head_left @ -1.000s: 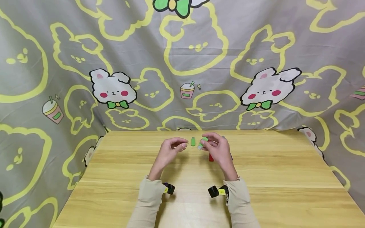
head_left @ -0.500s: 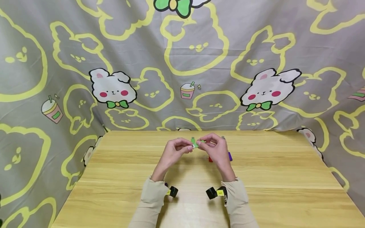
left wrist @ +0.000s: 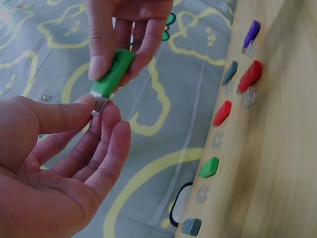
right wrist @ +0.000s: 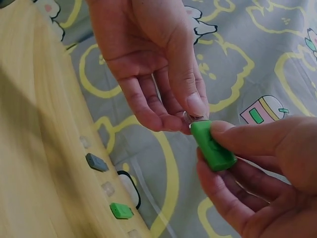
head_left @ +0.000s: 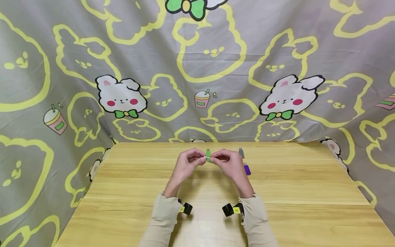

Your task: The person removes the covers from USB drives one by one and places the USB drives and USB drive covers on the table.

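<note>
Between both hands, raised over the table, is a green USB flash drive. My right hand pinches its green body between thumb and fingers. At the connector end sits a clear cap, pinched by the thumb and fingertips of my left hand. The cap covers at least part of the metal plug; the fingers hide some of it. In the right wrist view the drive slants, with its connector end toward the left hand's thumb.
On the wooden table lies another green drive, with grey, red and purple ones. Clear round pieces lie between them. A patterned curtain hangs behind the table.
The hands were apart one second ago, with the green drive in the right. They have come together, and the left fingers now meet the drive's connector end.
</note>
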A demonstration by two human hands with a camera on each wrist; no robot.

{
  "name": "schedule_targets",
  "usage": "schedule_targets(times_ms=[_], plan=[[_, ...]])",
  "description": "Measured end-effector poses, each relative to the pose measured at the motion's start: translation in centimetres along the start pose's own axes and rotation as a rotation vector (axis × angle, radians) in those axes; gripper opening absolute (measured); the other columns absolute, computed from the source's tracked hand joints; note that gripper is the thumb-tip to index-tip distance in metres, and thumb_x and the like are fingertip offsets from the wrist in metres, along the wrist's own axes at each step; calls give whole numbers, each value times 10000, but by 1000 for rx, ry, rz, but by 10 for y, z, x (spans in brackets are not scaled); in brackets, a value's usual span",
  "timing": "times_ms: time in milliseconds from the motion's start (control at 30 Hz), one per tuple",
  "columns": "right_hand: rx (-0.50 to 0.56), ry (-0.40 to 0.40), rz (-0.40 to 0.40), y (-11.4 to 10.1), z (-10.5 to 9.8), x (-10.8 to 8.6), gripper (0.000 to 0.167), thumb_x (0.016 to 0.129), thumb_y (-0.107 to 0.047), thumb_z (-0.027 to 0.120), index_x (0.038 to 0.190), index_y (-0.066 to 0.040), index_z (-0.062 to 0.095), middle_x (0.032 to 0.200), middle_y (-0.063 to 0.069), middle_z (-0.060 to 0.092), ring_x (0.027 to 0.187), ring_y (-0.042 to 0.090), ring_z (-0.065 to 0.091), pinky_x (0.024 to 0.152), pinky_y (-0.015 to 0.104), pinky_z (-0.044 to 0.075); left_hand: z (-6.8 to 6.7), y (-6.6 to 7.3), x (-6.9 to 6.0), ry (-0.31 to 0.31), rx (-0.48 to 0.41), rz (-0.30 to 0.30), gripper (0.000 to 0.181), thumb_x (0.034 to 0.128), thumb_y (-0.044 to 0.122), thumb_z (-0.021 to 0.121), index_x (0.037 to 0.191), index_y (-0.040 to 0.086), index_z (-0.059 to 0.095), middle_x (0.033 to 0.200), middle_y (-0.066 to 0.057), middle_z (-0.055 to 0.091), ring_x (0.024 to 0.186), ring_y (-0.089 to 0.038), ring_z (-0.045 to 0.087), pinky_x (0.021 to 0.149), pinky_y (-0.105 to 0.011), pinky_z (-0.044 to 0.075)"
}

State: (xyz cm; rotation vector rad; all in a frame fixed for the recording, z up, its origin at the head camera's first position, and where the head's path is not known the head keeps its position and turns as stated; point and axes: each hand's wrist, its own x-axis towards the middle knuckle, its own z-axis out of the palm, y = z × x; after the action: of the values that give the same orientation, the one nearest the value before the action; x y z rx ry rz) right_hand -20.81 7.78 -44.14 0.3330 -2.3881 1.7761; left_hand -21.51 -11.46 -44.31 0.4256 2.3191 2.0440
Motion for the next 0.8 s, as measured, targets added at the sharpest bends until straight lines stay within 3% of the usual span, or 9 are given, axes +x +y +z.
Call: schedule_targets(times_ms=[133, 333, 567, 800], plan=[[-64, -29, -10, -2, 0, -1, 80, 850, -64, 846, 918, -65, 804, 895, 45, 758, 822, 193, 728, 719, 271, 596, 1, -1, 0, 5, 27, 6, 109, 941, -32, 708, 1044, -67, 713, 984, -201, 725, 874, -270, 710, 808, -331, 612], [-85, -60, -16, -1, 0, -1, 105, 839, -27, 844, 933, -34, 796, 882, 72, 767, 791, 187, 728, 695, 240, 583, 3, 0, 0, 8, 60, 8, 103, 941, -26, 712, 1036, -64, 724, 968, -189, 726, 880, -330, 701, 802, -346, 611], [-91, -84, -34, -1, 1, 0, 97, 851, -31, 834, 935, -30, 786, 877, 71, 761, 780, 184, 722, 690, 245, 585, 2, 1, -1, 22, 74, 17, 87, 938, -27, 715, 1020, -50, 739, 951, -175, 734, 848, -279, 707, 797, -372, 614], [-94, -107, -26, -1, -1, -1, 87, 877, -58, 817, 957, -46, 784, 899, 57, 757, 794, 168, 709, 673, 238, 561, 2, 1, -2, 27, 56, 2, 109, 934, -31, 718, 1035, -66, 736, 979, -222, 726, 901, -432, 694, 834, -478, 603]])
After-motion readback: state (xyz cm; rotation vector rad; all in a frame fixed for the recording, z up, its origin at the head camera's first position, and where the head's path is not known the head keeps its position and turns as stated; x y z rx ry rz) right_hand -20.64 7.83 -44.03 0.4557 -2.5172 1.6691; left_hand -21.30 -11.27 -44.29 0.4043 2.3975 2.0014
